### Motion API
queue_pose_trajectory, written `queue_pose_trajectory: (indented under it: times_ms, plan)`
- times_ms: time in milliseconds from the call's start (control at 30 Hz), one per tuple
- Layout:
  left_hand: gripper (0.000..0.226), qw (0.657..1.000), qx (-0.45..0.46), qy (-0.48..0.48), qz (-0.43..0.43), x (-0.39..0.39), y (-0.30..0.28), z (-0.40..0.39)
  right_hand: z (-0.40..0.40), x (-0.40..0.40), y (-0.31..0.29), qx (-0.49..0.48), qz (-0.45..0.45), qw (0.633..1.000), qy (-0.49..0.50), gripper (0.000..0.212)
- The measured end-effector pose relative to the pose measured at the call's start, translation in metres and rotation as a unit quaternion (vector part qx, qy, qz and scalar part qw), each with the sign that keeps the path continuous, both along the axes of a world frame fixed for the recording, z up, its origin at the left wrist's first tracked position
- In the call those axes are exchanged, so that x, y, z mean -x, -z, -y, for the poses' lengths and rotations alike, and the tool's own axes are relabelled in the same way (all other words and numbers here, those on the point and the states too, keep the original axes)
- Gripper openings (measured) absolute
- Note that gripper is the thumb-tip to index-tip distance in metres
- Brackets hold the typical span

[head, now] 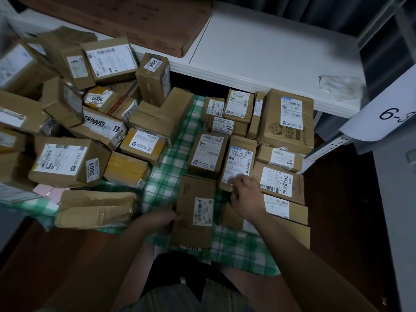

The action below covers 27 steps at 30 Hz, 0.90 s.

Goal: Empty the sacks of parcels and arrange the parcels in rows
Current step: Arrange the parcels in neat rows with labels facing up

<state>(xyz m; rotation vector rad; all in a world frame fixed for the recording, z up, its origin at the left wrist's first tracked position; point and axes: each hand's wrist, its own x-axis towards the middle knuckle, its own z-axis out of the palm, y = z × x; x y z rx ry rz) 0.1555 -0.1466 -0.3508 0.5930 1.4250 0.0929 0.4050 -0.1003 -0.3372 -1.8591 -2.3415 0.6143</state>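
Knelt over a green-and-white checked cloth [167, 176] spread on the dark wooden floor [337, 221], brown cardboard parcels with white shipping labels lying all across it. Left hand [167, 218] gripped the left edge of a long brown cardboard parcel with a narrow barcode label [195, 210], fingers curled round its side, the parcel lying flat on the cloth near the knees. Right hand [246, 197] rested on the near end of a tall brown parcel labelled 501E [239, 162], fingers [234, 183] bent and pressing the label's lower edge; could not tell whether gripped or only touched. Stood just right of the long parcel, a neat block of labelled parcels [286, 122] in close rows, touching one another, reaching back to the low white shelf [258, 52]. Lay to the left a loose heap of unsorted parcels [74, 122], tilted and overlapping, among them boxes numbered 3003 [67, 162], 6008 [99, 99] and 3006 [154, 78]. Leaned on the shelf a large flat brown carton [135, 21]. Hung at far right a white sheet marked 6-3 [387, 115].
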Motion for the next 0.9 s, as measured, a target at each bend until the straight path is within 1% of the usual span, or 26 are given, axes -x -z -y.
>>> queue_pose_trajectory:
  times_ms: [67, 100, 167, 233, 267, 300, 333, 367, 400, 433, 467, 533, 600, 633, 667, 733, 767, 800, 833, 900]
  plan:
    - [0.020, 0.998, 0.000, -0.061, 0.019, 0.006, -0.007, 0.003, 0.000, -0.001, 0.000, 0.004, 0.001, 1.000, -0.004, 0.042]
    - [0.019, 0.995, 0.005, -0.093, 0.037, 0.010, -0.008, 0.004, 0.000, 0.000, -0.001, -0.006, -0.007, 1.000, -0.009, 0.038]
    - [0.027, 0.988, 0.012, -0.137, 0.070, 0.015, -0.010, 0.007, 0.002, 0.004, -0.004, -0.036, -0.053, 0.998, -0.019, 0.028]
    - [0.031, 0.981, 0.004, -0.161, 0.112, 0.017, -0.012, 0.006, 0.005, 0.013, -0.014, -0.075, -0.118, 0.990, -0.019, 0.031]
    - [0.031, 0.976, -0.002, -0.169, 0.134, 0.015, -0.014, 0.005, 0.006, 0.019, -0.025, -0.045, -0.161, 0.986, -0.019, 0.032]
    - [0.031, 0.972, -0.008, -0.177, 0.156, 0.013, -0.014, 0.003, 0.006, 0.026, -0.038, 0.031, -0.213, 0.976, 0.007, 0.032]
    - [0.032, 0.967, -0.012, -0.185, 0.175, 0.011, -0.017, 0.001, 0.005, 0.033, -0.050, 0.132, -0.273, 0.952, 0.043, 0.032]
    - [0.032, 0.963, -0.014, -0.187, 0.191, 0.009, -0.019, -0.001, 0.003, 0.037, -0.056, 0.216, -0.329, 0.916, 0.083, 0.033]
    - [0.032, 0.963, -0.013, -0.184, 0.196, 0.006, -0.022, -0.003, -0.001, 0.040, -0.059, 0.253, -0.356, 0.893, 0.109, 0.032]
    - [0.032, 0.967, -0.015, -0.170, 0.189, 0.004, -0.026, -0.005, -0.004, 0.042, -0.062, 0.264, -0.371, 0.880, 0.133, 0.031]
    - [0.032, 0.974, -0.021, -0.150, 0.169, 0.001, -0.029, -0.007, -0.007, 0.042, -0.064, 0.262, -0.374, 0.878, 0.144, 0.026]
    - [0.032, 0.989, -0.052, -0.105, 0.096, -0.005, -0.035, -0.011, -0.010, 0.041, -0.067, 0.242, -0.343, 0.898, 0.130, 0.013]
    - [0.042, 0.991, -0.101, -0.084, 0.019, -0.010, -0.042, -0.015, -0.009, 0.041, -0.066, 0.222, -0.263, 0.934, 0.098, 0.018]
    - [0.050, 0.989, -0.119, -0.086, 0.007, -0.014, -0.047, -0.016, -0.008, 0.041, -0.065, 0.216, -0.230, 0.944, 0.091, 0.024]
    - [0.054, 0.988, -0.128, -0.089, 0.017, -0.018, -0.051, -0.018, -0.006, 0.042, -0.065, 0.221, -0.217, 0.946, 0.093, 0.029]
    - [0.054, 0.986, -0.122, -0.074, 0.086, -0.027, -0.060, -0.019, -0.003, 0.046, -0.062, 0.256, -0.248, 0.928, 0.111, 0.034]
    - [0.053, 0.985, -0.111, -0.057, 0.118, -0.031, -0.063, -0.018, -0.002, 0.048, -0.060, 0.275, -0.276, 0.913, 0.122, 0.033]
    - [0.053, 0.985, -0.109, -0.037, 0.130, -0.035, -0.064, -0.018, -0.002, 0.050, -0.060, 0.290, -0.301, 0.899, 0.133, 0.031]
    - [0.054, 0.985, -0.116, -0.016, 0.124, -0.037, -0.065, -0.018, -0.002, 0.052, -0.058, 0.298, -0.319, 0.888, 0.141, 0.029]
    - [0.067, 0.985, -0.143, 0.024, 0.097, -0.038, -0.061, -0.018, -0.003, 0.054, -0.055, 0.290, -0.322, 0.889, 0.145, 0.025]
